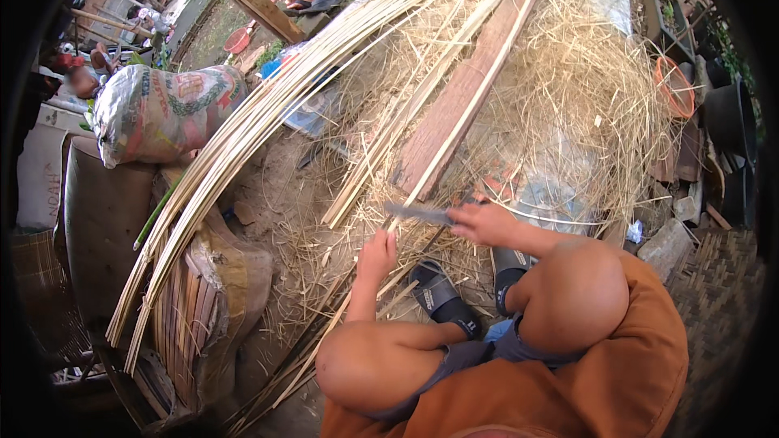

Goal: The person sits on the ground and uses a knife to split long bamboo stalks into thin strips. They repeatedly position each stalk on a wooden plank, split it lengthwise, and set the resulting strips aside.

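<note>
Head view: printed sack (162, 109) bulging, tied shut

A single head-worn fisheye camera looks steeply down from close above the seated person's bare knees (568, 292), facing forward over the straw-strewn dirt ground (276, 195); straight edges bend toward its dark rim.

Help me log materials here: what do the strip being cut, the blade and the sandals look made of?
Strip: likely split bamboo, pale yellow, matte, long and fibrous. Blade: probably steel, dull grey, flat. Sandals: seemingly rubber or foam, black, matte, thick-strapped.
</note>
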A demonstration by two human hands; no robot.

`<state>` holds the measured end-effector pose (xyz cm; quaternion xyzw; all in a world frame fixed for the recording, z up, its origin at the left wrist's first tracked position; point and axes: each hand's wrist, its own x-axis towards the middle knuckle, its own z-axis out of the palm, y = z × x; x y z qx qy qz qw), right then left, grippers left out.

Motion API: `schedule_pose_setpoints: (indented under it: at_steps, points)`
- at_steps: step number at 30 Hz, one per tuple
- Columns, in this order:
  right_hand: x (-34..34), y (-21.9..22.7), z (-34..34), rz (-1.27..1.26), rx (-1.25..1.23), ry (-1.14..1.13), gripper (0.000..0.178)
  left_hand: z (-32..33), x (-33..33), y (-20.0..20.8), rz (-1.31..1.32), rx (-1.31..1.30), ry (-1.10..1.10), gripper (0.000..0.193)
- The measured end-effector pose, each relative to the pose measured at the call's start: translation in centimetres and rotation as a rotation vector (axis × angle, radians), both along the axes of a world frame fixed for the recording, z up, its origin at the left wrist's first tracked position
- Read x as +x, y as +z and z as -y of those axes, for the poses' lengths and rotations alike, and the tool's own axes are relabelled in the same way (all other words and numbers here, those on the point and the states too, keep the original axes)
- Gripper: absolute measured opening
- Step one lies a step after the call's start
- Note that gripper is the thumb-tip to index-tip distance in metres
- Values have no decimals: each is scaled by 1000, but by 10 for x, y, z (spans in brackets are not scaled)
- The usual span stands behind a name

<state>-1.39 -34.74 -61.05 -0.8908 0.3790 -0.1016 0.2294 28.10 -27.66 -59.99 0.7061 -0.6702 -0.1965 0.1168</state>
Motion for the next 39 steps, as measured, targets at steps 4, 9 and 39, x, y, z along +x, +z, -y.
schedule_pose_setpoints:
  at_steps: [4,9,39]
  points:
    - [-95,-8,115,-82,79,-504,42,-3,2,12,53,153,-8,37]
    - [-134,33,155,67,93,-818,38,-7,19,-1,-210,268,48,42]
    - [-20,1,-4,18,-17,-19,43,-8,-21,9,19,181,10,40]
